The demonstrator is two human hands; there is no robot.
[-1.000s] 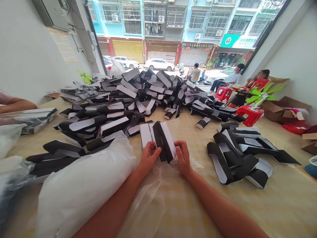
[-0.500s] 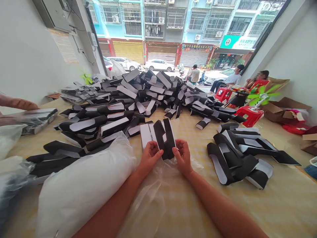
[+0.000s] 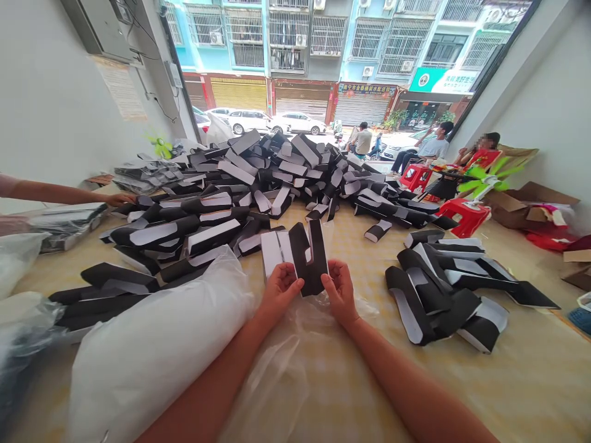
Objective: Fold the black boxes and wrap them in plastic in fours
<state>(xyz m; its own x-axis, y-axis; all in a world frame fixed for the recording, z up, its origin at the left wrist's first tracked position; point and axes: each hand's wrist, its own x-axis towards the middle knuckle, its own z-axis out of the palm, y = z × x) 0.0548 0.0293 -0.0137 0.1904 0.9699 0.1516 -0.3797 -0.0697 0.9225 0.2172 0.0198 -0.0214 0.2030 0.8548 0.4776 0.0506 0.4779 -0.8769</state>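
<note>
The left forearm (image 3: 207, 387) and right forearm (image 3: 406, 381) reached forward across the worktop (image 3: 517, 375), which was covered in pale yellow checked cloth, in a room open at its far end onto a street of shuttered shops. A large heap of black-and-white card pieces (image 3: 295, 166) filled the far side, with a smaller pile (image 3: 443, 289) to the right and a white plastic bag (image 3: 152, 351) beside the left arm. A co-worker's hand (image 3: 120, 199) lay at the heap's left edge. A clear plastic sheet (image 3: 272, 381) lay under the wrists. The left hand (image 3: 279, 294) and right hand (image 3: 340, 293) were curled, gripping the lower end of a black folded card piece (image 3: 310, 258) between them, just above the sheet. Its long axis pointed away from the person, its far end split into two black strips, with a white card panel (image 3: 272, 252) just beside it on the left.
</note>
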